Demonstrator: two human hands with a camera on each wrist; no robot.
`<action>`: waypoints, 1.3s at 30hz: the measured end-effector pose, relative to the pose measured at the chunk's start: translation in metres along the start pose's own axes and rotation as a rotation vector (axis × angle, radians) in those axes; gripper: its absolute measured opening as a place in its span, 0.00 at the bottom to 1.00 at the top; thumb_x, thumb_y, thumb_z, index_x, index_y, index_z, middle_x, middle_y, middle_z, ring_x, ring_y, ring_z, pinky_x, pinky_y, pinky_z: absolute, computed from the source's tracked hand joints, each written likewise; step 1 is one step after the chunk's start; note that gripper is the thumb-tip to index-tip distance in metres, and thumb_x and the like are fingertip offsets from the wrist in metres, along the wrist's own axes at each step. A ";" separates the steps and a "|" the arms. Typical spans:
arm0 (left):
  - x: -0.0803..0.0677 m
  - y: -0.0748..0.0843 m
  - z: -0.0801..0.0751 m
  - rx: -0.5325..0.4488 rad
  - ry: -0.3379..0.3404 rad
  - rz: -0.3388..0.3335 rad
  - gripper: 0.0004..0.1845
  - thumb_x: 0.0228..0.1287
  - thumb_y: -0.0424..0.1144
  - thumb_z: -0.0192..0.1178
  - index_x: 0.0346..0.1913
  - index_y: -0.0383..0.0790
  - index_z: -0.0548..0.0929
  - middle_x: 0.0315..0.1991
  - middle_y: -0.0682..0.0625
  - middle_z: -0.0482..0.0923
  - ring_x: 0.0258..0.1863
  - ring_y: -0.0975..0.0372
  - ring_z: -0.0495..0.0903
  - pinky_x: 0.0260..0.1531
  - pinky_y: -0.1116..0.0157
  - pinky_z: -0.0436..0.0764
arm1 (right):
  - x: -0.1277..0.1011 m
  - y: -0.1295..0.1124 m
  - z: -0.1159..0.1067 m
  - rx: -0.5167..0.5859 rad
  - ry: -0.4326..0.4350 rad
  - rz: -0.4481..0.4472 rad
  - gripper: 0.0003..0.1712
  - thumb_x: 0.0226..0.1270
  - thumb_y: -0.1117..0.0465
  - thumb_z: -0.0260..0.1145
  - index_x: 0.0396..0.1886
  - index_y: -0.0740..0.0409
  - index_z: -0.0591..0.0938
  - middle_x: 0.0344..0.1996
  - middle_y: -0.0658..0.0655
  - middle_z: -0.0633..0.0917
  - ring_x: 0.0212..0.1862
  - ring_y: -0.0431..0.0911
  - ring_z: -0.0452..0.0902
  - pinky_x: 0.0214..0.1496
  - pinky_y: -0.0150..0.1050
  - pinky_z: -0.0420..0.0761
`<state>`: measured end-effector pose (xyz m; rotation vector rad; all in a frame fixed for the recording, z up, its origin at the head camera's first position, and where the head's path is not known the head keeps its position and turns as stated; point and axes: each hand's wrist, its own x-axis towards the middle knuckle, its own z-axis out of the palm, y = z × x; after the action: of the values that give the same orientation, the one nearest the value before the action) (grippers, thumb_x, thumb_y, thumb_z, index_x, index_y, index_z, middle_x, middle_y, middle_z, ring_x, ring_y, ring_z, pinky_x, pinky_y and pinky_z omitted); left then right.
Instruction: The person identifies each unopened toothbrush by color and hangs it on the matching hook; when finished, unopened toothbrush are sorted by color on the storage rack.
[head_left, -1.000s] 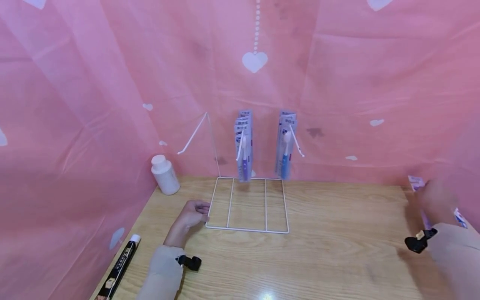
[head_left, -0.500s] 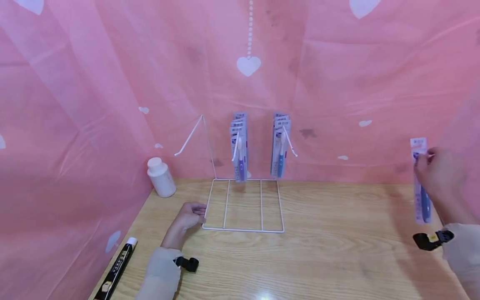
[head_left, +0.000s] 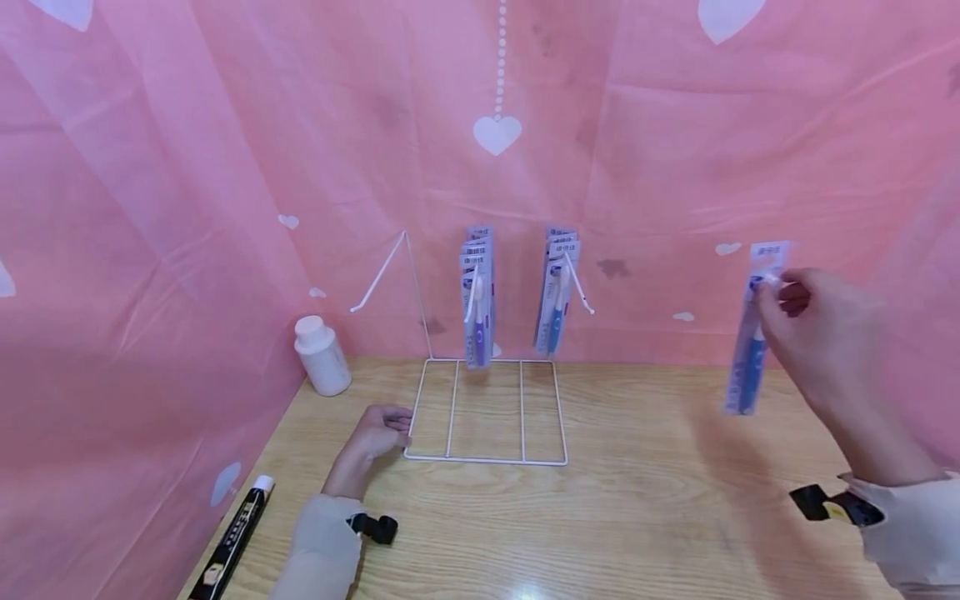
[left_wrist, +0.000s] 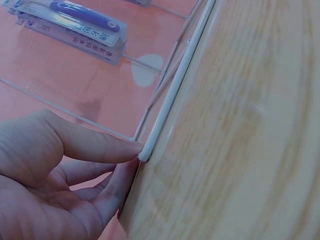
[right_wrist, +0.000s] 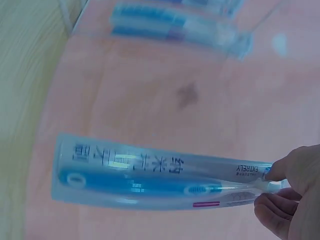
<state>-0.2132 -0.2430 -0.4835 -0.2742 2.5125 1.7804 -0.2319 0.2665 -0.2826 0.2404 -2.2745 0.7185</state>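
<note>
My right hand (head_left: 825, 333) pinches a packaged blue toothbrush (right_wrist: 135, 185) near its head end. The pack hangs upright, slightly tilted, off to the right of the white wire rack (head_left: 487, 460). At the rack's front left corner, my left hand (head_left: 378, 429) pinches the frame wire between thumb and fingers, as the left wrist view also shows. Purple toothbrush packs (head_left: 478, 308) hang in a row on the rack's middle hook. Blue toothbrush packs (head_left: 557, 292) hang on the right hook. The left hook (head_left: 378, 275) carries nothing.
A white bottle (head_left: 324, 357) stands at the back left of the wooden table (head_left: 637, 517). A black tube with a white cap (head_left: 232, 542) lies along the left edge. Pink cloth (head_left: 660, 150) with hearts encloses the back and sides.
My right hand has brought the blue toothbrush pack up from the far right and leftward toward the rack. My left hand stays at the rack's corner. The view has shifted slightly.
</note>
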 end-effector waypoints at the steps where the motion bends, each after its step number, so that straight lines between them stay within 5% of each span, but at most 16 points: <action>1: 0.000 0.000 0.000 0.001 -0.002 -0.002 0.25 0.40 0.12 0.63 0.49 0.20 0.80 0.38 0.38 0.81 0.38 0.54 0.80 0.38 0.65 0.81 | 0.003 -0.011 0.000 -0.053 0.045 -0.036 0.20 0.68 0.58 0.63 0.48 0.72 0.82 0.34 0.70 0.85 0.27 0.29 0.71 0.27 0.13 0.60; 8: -0.001 0.001 0.000 -0.006 -0.006 0.013 0.26 0.39 0.12 0.63 0.49 0.19 0.80 0.37 0.38 0.81 0.38 0.53 0.80 0.38 0.65 0.81 | -0.007 -0.055 0.011 0.049 0.151 -0.262 0.14 0.61 0.65 0.68 0.44 0.69 0.85 0.29 0.64 0.87 0.33 0.18 0.66 0.36 0.15 0.63; 14: 0.000 -0.003 0.000 0.012 0.009 0.011 0.25 0.40 0.13 0.63 0.49 0.20 0.80 0.37 0.39 0.81 0.38 0.54 0.80 0.39 0.65 0.81 | -0.016 -0.090 0.018 0.121 0.179 -0.337 0.11 0.55 0.67 0.72 0.38 0.67 0.86 0.27 0.60 0.87 0.25 0.46 0.79 0.39 0.12 0.67; 19: 0.000 -0.004 0.000 0.014 0.007 0.005 0.26 0.40 0.13 0.63 0.49 0.21 0.81 0.38 0.40 0.81 0.38 0.54 0.80 0.39 0.64 0.82 | -0.026 -0.109 0.022 0.172 0.175 -0.403 0.09 0.54 0.65 0.70 0.35 0.65 0.87 0.24 0.56 0.86 0.22 0.49 0.81 0.37 0.15 0.70; 30: 0.004 -0.004 0.000 0.014 0.014 0.016 0.26 0.39 0.13 0.63 0.48 0.21 0.81 0.35 0.41 0.81 0.36 0.55 0.79 0.37 0.66 0.81 | -0.040 -0.132 0.036 0.145 0.084 -0.483 0.08 0.51 0.66 0.71 0.33 0.61 0.85 0.23 0.53 0.86 0.23 0.43 0.80 0.26 0.34 0.79; 39: 0.004 -0.006 0.001 0.015 0.005 0.019 0.25 0.39 0.13 0.63 0.48 0.22 0.82 0.36 0.41 0.81 0.37 0.55 0.79 0.38 0.66 0.81 | -0.044 -0.137 0.050 0.142 0.018 -0.464 0.09 0.52 0.69 0.73 0.35 0.62 0.85 0.25 0.53 0.85 0.25 0.40 0.79 0.26 0.37 0.81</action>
<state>-0.2162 -0.2440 -0.4898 -0.2552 2.5398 1.7693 -0.1794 0.1235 -0.2840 0.7942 -2.0408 0.6284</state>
